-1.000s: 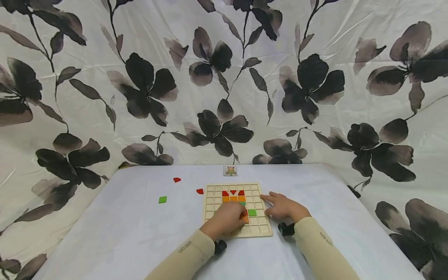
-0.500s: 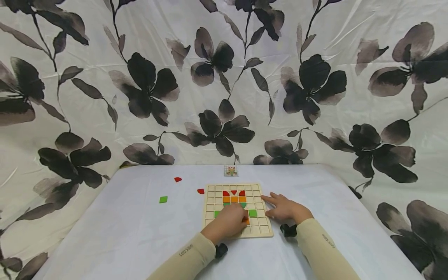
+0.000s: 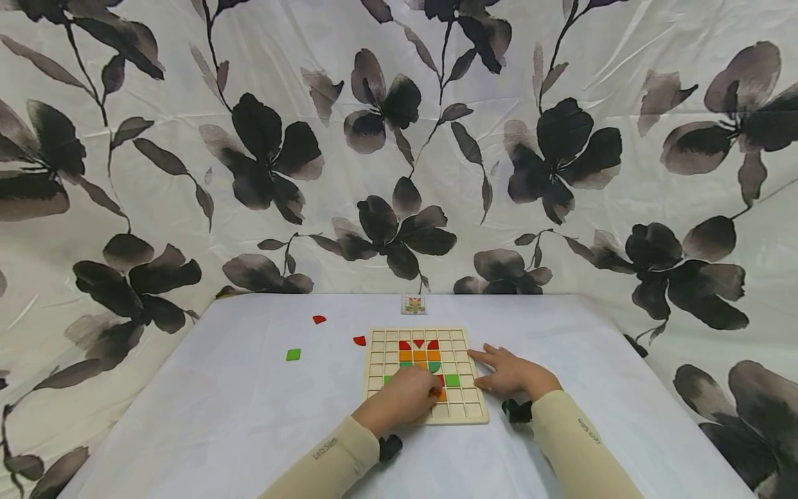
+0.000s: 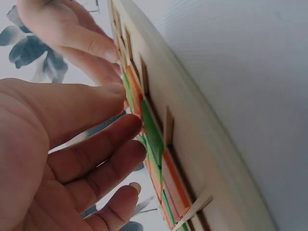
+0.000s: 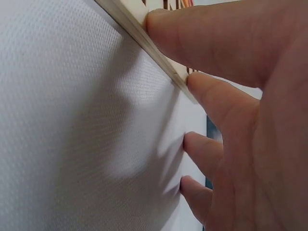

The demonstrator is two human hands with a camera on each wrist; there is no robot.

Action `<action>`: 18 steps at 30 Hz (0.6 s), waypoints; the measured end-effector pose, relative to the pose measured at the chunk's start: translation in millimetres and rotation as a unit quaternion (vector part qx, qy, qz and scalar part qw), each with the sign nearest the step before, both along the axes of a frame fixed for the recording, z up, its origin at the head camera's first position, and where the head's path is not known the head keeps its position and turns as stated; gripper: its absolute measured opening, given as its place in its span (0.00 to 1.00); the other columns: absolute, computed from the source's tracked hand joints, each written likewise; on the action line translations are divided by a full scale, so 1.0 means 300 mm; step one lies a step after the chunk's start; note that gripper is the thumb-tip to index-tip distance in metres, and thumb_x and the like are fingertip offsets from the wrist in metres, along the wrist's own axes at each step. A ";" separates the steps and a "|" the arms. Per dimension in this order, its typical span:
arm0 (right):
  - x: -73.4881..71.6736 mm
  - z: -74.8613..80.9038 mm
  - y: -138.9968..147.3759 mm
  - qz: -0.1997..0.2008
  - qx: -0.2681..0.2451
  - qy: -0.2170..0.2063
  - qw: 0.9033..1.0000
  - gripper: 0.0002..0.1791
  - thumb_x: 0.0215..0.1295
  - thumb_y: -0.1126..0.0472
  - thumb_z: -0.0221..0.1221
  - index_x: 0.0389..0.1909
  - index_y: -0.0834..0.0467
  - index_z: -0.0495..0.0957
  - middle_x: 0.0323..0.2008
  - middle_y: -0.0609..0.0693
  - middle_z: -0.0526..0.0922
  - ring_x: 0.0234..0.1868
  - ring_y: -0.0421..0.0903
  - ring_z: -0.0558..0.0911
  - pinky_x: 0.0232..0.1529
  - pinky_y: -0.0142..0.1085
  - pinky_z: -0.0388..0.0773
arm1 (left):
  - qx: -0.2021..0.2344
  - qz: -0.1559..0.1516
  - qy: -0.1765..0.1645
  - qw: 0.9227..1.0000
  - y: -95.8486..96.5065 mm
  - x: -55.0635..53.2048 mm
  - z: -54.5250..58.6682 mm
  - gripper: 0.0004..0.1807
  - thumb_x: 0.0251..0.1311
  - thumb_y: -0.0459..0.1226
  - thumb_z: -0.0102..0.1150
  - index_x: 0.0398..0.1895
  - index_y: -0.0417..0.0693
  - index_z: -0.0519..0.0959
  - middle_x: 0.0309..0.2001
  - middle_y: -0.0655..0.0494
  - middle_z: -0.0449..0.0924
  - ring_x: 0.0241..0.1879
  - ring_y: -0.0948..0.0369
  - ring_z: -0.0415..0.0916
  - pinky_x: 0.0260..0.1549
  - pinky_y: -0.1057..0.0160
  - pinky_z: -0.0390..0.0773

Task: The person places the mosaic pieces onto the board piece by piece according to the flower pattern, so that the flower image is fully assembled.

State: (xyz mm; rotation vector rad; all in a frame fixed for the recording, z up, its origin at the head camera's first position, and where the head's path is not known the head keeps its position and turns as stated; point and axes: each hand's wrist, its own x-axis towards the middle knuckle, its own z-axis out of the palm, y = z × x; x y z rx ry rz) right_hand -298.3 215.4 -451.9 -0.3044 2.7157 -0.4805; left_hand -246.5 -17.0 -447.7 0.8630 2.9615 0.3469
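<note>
A pale wooden grid board (image 3: pixel 464 414) lies on the table with flat coloured tiles in its cells. Orange squares (image 3: pixel 420 355) form a row below red pieces (image 3: pixel 418 344). My left hand (image 3: pixel 402 396) is bent over the lower middle of the board, partly hiding the pattern. In the left wrist view its thumb and fingertips (image 4: pixel 134 124) touch the tiles around a green piece (image 4: pixel 153 132). My right hand (image 3: pixel 512 373) rests at the board's right edge with fingers spread. Up close, its thumb (image 5: pixel 192 36) presses the board's rim, and the index fingertip touches the edge.
Left of the board lie a green square (image 3: pixel 294 355) and a red piece (image 3: pixel 319 319). Another red piece (image 3: pixel 359 341) is close to the board's upper left edge. A small pattern card (image 3: pixel 413 305) lies at the table's far edge, before a flowered curtain (image 3: pixel 399 138).
My left hand has shifted slightly on the board, uncovering more of a green piece and a red one near its fingertips. My right hand keeps its place at the edge.
</note>
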 end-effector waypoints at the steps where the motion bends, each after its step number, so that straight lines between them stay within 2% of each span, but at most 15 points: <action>1: 0.000 -0.001 0.001 -0.002 -0.001 0.000 1.000 0.37 0.63 0.45 0.58 0.72 0.42 0.60 0.75 0.57 0.53 0.75 0.65 0.50 0.66 0.68 0.52 | 0.010 0.000 -0.009 1.000 -0.008 0.000 0.003 0.09 0.63 0.41 0.60 0.44 0.55 0.85 0.40 0.66 0.83 0.41 0.66 0.77 0.50 0.64 0.77; 5: 0.000 -0.008 0.002 -0.004 -0.004 -0.002 1.000 0.37 0.62 0.45 0.59 0.72 0.42 0.60 0.75 0.57 0.53 0.75 0.65 0.49 0.66 0.68 0.51 | 0.060 0.025 -0.041 0.997 -0.076 -0.029 0.020 0.12 0.65 0.41 0.57 0.48 0.52 0.84 0.46 0.62 0.84 0.49 0.62 0.78 0.55 0.57 0.76; 8: 0.001 -0.012 0.001 -0.007 -0.005 -0.003 1.000 0.37 0.62 0.45 0.59 0.72 0.41 0.60 0.76 0.57 0.53 0.76 0.64 0.49 0.67 0.68 0.50 | 0.082 0.080 -0.047 0.992 -0.156 -0.077 0.032 0.12 0.64 0.40 0.59 0.48 0.49 0.84 0.47 0.57 0.84 0.51 0.57 0.77 0.56 0.53 0.75; 11: 0.000 -0.014 0.004 -0.009 -0.002 -0.002 1.000 0.37 0.61 0.44 0.59 0.72 0.41 0.60 0.76 0.56 0.53 0.76 0.64 0.49 0.67 0.68 0.50 | 0.073 0.137 -0.028 0.987 -0.253 -0.125 0.042 0.12 0.63 0.38 0.60 0.48 0.47 0.83 0.46 0.54 0.83 0.49 0.55 0.78 0.54 0.52 0.76; 14: -0.002 -0.013 0.006 -0.010 0.000 0.001 1.000 0.38 0.61 0.44 0.59 0.72 0.40 0.60 0.76 0.56 0.53 0.76 0.64 0.49 0.67 0.68 0.50 | 0.045 0.184 -0.010 0.982 -0.360 -0.161 0.055 0.11 0.62 0.35 0.60 0.47 0.45 0.83 0.46 0.52 0.83 0.49 0.53 0.79 0.52 0.51 0.76; 18: -0.007 -0.010 0.011 -0.008 0.003 0.005 1.000 0.38 0.61 0.43 0.59 0.72 0.40 0.60 0.76 0.56 0.53 0.75 0.64 0.50 0.66 0.69 0.50 | -0.006 0.216 -0.002 0.976 -0.495 -0.194 0.065 0.12 0.61 0.34 0.60 0.47 0.43 0.82 0.47 0.48 0.83 0.50 0.49 0.79 0.52 0.47 0.76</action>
